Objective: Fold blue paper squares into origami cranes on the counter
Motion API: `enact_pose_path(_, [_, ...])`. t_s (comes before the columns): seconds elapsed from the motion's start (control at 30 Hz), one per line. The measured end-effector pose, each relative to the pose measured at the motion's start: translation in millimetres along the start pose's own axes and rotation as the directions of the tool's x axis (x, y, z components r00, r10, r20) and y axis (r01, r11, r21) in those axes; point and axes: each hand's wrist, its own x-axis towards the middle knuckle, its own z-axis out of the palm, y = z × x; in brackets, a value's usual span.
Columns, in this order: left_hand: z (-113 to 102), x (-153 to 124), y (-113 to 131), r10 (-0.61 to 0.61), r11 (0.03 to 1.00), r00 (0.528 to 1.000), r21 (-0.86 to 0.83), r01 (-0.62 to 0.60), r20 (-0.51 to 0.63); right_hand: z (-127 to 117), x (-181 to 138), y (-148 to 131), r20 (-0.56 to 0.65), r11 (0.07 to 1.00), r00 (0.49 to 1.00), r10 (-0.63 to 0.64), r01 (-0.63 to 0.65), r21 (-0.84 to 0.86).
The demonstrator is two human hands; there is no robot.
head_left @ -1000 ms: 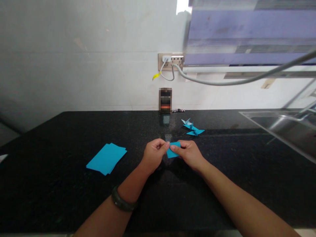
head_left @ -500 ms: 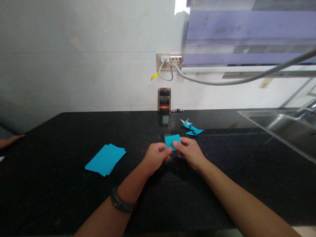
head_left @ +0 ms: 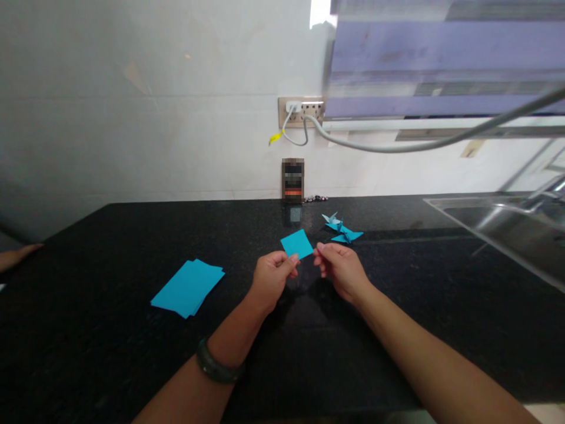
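Observation:
A small blue paper square [head_left: 297,242] is held up above the dark counter, tilted so that one corner points away from me. My left hand [head_left: 271,280] pinches its near corner between thumb and fingers. At its right corner, my right hand [head_left: 342,266] is closed, with thumb and forefinger pinched on the tip. Just beyond my right hand lie several folded paper cranes [head_left: 345,234], blue and one paler. A stack of blue paper sheets [head_left: 188,288] rests to the left of my left hand, its edges slightly out of line.
Against the wall leans a phone-like object [head_left: 293,179], blurred out, with a beaded string [head_left: 316,199] beside it. A metal sink [head_left: 521,229] is set in the counter [head_left: 110,353] at right. A cable [head_left: 388,148] hangs from the wall socket [head_left: 301,112]. Another person's hand [head_left: 22,255] rests at far left.
The blue paper square has turned and shifted slightly left, now showing as a diamond. My right hand's thumb has slid off its face to the right corner. My left hand keeps its pinch.

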Motion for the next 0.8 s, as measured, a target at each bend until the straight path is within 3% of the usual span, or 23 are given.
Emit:
enact_pose_path(0.07, [-0.4,-0.8,0.5,0.022,0.997,0.999,0.077,-0.025,0.046,-2.6,0.2,-3.9,-0.023,0.999,1.000,0.012,-0.010,0.051])
enact_pose_path(0.2, [0.1,-3.1,-1.0,0.032,0.969,0.965,0.229,-0.094,0.259,-2.0,-4.1,-5.7,0.150,0.997,0.986,0.072,-0.075,0.017])
enact_pose_path(0.47, [-2.5,-1.8,2.1,-0.103,0.977,0.910,0.213,0.017,0.401,-2.5,-1.8,2.4,0.110,0.999,0.993,0.050,-0.048,-0.027])
enact_pose_path(0.57, [-2.1,-1.2,-0.7,-0.113,0.976,0.915,0.218,0.029,0.387,-3.4,-2.9,1.2,0.188,0.995,0.981,0.043,-0.025,-0.100])
enact_pose_path(0.67, [-2.3,0.2,-4.6,-0.058,0.979,0.953,0.206,-0.005,0.299,-3.0,-5.0,-0.6,0.269,0.983,0.963,0.018,0.032,-0.179])
enact_pose_path(0.8, [-4.3,2.5,-5.3,-0.004,0.989,0.978,0.148,-0.027,0.207,-2.2,-6.0,-1.5,0.292,0.978,0.956,0.024,0.037,-0.203])
